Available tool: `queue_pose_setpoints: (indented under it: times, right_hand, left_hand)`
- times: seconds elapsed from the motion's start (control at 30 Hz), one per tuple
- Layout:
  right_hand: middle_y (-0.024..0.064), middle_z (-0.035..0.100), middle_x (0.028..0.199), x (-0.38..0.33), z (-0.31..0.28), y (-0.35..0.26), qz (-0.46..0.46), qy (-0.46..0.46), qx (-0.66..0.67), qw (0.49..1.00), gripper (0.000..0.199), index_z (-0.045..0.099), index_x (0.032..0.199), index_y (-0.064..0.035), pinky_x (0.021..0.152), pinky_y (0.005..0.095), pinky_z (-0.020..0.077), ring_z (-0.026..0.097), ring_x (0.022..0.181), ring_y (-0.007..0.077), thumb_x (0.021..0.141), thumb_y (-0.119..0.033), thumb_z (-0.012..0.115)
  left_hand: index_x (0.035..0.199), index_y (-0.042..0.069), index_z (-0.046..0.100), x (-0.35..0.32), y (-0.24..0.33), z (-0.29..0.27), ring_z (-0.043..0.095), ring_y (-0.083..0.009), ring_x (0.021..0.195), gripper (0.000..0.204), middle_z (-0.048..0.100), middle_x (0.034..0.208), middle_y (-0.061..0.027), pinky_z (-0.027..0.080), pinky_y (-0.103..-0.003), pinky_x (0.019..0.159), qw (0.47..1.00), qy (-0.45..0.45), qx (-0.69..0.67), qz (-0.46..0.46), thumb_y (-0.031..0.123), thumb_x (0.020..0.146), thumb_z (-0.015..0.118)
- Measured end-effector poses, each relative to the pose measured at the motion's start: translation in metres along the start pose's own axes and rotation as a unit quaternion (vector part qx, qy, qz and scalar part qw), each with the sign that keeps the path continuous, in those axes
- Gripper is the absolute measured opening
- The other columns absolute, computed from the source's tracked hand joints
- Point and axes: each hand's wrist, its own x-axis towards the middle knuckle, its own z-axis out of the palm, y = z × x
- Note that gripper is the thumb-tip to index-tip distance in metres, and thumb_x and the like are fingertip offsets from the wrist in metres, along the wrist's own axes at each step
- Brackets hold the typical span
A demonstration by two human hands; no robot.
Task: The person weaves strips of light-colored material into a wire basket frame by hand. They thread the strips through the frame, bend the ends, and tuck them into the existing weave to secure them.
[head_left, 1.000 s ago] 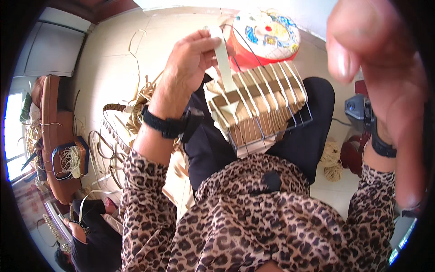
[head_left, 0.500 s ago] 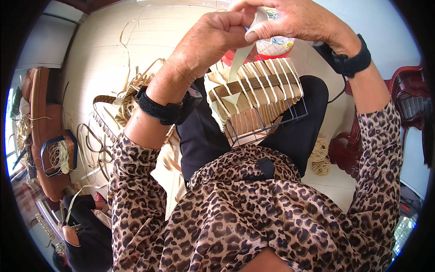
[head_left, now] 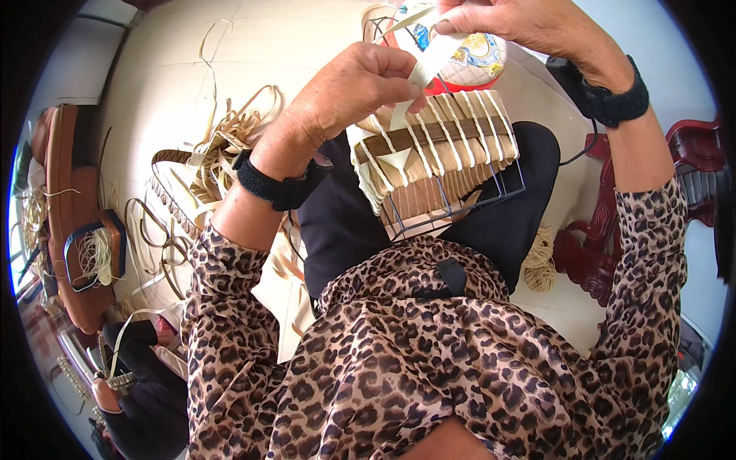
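Note:
On my lap lies a partly woven basket (head_left: 460, 147) on a dark wire frame (head_left: 452, 218), tan and brown strips wrapped with pale cord. A flat cream strip (head_left: 437, 60) runs from the basket's far left edge up between my hands. Above that edge, my left hand (head_left: 366, 86) pinches the strip between thumb and fingers. Farther up and to the right, my right hand (head_left: 494, 18) is closed on the same strip, its fingers partly cut off by the upper rim of the view. The strip's end cannot be made out.
A round, patterned, red-rimmed object (head_left: 484, 65) stands beyond the basket. Loose strips (head_left: 238, 126) pile up left on the floor. A twine bundle (head_left: 540, 261) and dark red carved furniture (head_left: 586, 249) are at right. Another person's dark-clad leg (head_left: 153, 406) shows lower left.
My right hand has moved up and right, away from my left, with more strip stretched between them. My left hand has moved slightly down and left. The basket has shifted a little.

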Motion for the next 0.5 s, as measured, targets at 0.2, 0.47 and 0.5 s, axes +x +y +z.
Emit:
queue_pose_setpoints:
  times: [0.2,0.47,0.5]
  right_hand:
    - [0.011,0.064,0.067,-0.005,0.002,0.006,-0.066,0.007,0.01,0.998,0.018,0.069,0.087,-0.0002,0.055,0.0286,0.0427,0.055,0.058,0.0138,0.076,-0.014,0.068]
    - [0.011,0.063,0.067,-0.03,-0.031,0.002,0.031,0.022,-0.067,0.997,0.018,0.068,0.086,0.0014,0.054,0.0288,0.0424,0.054,0.058,0.0136,0.078,-0.014,0.069]
    - [0.0104,0.062,0.066,-0.035,-0.038,0.001,0.032,0.038,-0.08,0.996,0.017,0.068,0.085,0.0011,0.054,0.0286,0.0421,0.054,0.058,0.0132,0.078,-0.015,0.069]
  left_hand:
    - [0.099,0.0,0.068,0.001,0.004,0.007,0.063,-0.0137,0.081,0.021,0.068,0.085,-0.0067,0.048,-0.028,0.084,0.998,0.042,0.029,0.023,0.011,0.084,0.058]
    - [0.096,-0.004,0.062,0.006,0.007,0.0,0.067,-0.0206,0.085,0.022,0.069,0.086,-0.0134,0.049,-0.032,0.087,0.996,0.038,-0.066,0.052,0.003,0.08,0.049]
    - [0.097,-0.004,0.061,0.006,0.004,-0.002,0.068,-0.0215,0.082,0.022,0.07,0.086,-0.0139,0.051,-0.033,0.084,0.994,0.045,-0.076,0.063,0.001,0.079,0.05]
